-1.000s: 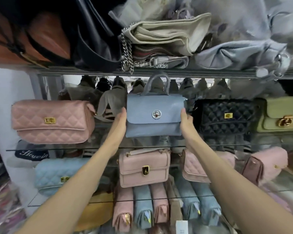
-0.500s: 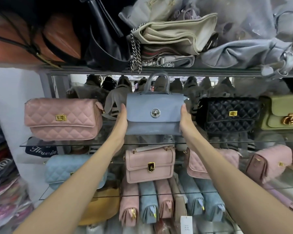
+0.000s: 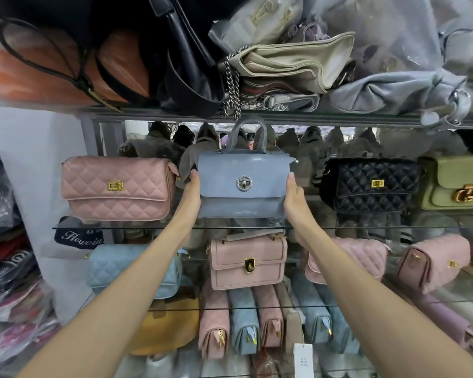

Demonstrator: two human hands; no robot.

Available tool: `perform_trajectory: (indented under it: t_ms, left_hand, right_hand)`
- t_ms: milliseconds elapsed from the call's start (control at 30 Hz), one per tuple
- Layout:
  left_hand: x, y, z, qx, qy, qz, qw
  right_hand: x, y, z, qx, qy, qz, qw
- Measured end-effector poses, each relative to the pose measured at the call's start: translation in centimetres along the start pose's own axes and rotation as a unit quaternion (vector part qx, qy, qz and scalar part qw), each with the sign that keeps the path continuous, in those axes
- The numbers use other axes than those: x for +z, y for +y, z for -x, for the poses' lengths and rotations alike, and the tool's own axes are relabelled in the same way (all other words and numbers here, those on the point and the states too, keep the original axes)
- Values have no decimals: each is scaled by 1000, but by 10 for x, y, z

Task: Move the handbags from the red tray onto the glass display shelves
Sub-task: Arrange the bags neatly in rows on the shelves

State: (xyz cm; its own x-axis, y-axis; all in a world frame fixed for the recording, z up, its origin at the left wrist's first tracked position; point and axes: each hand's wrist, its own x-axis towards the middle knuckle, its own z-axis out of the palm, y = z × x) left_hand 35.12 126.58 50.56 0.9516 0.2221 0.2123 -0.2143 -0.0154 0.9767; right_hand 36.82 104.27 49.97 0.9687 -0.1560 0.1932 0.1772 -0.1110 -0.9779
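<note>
Glass shelves crowded with handbags fill the shop wall in front of me, under a top shelf heaped with loose bags. Both my arms reach to the middle glass shelf (image 3: 148,227), where I hold the blue handbag (image 3: 242,192) upright. Its handle points straight up. Its front flap and round silver clasp (image 3: 243,183) face me, and its long side runs left to right, in line with the shelf edge.

My left hand (image 3: 190,195) clasps the bag's left edge and my right hand (image 3: 294,199) clasps its right edge. Each thumb lies along the front corner, and the fingers are out of sight behind the bag. The base sits level at about the height of the glass, but I cannot tell whether it touches.

The bag stands between a pink quilted bag (image 3: 115,188) on its left and a black quilted bag (image 3: 369,185) on its right, touching neither. A green bag (image 3: 459,184) stands beyond the black one. A pink flap bag (image 3: 247,261) stands on the shelf directly below.

Compared with a second ago, the blue handbag sits nearer the pink quilted bag and farther from the black one. My grip on both edges is unchanged.
</note>
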Motion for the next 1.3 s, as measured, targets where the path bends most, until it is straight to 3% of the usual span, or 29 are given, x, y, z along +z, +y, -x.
perform_trajectory:
  t_ms: [200, 1300]
  left_hand:
    - [-1, 6, 12, -2, -19, 28, 999]
    - [-4, 0, 9, 23, -15, 20, 999]
  right_hand:
    - [0, 3, 7, -12, -16, 55, 998]
    - [-5, 5, 16, -32, -27, 92, 995]
